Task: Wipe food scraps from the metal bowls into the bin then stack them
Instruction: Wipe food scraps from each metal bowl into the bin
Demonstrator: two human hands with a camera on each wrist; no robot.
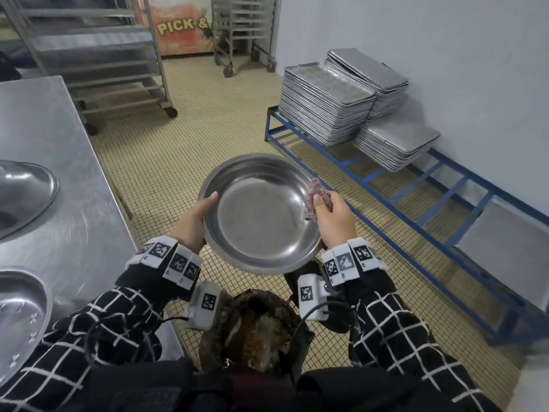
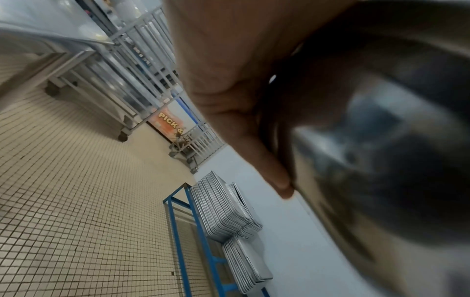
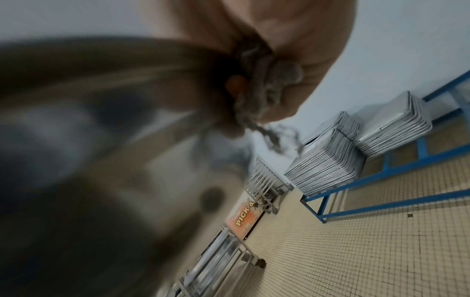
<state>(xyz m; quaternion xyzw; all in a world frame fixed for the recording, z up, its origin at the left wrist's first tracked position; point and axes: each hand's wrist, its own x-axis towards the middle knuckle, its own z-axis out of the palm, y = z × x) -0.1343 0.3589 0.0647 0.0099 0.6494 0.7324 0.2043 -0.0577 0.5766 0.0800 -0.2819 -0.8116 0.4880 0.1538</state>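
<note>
Bowl [image 1: 261, 214] first: a wide shallow metal one, held up in the air over the tiled floor [image 1: 190, 150], tipped a bit toward the person, with the bin [image 1: 252, 325] below it and closer to the person's body, lined with a dark bag and showing brownish scraps inside. The left hand [image 1: 194, 220] grips the bowl's left rim, thumb hooked over the edge into the inside, the other fingers underneath where the head view can't see them. The left wrist view fills that in somewhat: the fingers [image 2: 269, 164] lie pressed along the bowl's blurry underside. The right hand [image 1: 334, 217] has its fingers curled around a bunched-up greyish-pink cloth [image 1: 317, 200], which sits against the bowl's right inner wall near the rim. From the right wrist camera the cloth shows as a crumpled grey wad squeezed in the palm with a ragged end hanging out, which the head view doesn't really catch. Only the head view shows the steel table [image 1: 59, 162] on the left with two more metal bowls [image 1: 25, 191] lying on it. All three views catch the stacked baking trays [image 1: 329, 105] on a blue frame [image 1: 416, 185] by the wall.
</note>
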